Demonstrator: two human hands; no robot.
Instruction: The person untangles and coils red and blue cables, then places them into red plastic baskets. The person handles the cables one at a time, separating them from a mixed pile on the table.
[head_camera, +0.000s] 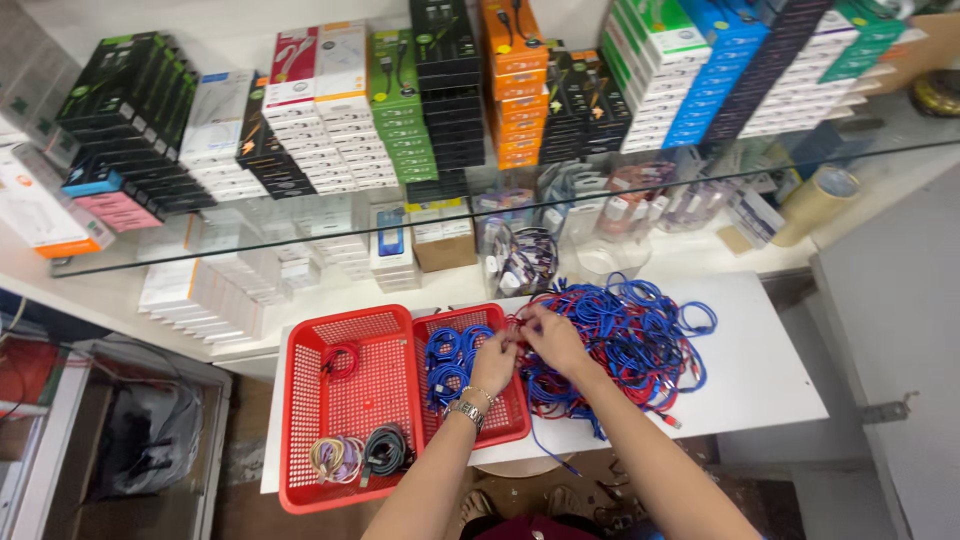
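Few coiled blue cables (448, 362) already in small red basket (512, 420); big tangled cable pile (630, 340) right, mostly unsorted. Left hand (493, 365), right hand (553, 338) both pinching cable at pile's left edge.

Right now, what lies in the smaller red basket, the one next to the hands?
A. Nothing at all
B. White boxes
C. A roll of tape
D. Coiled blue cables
D: the smaller red basket holds coiled blue cables, just beside the left hand.
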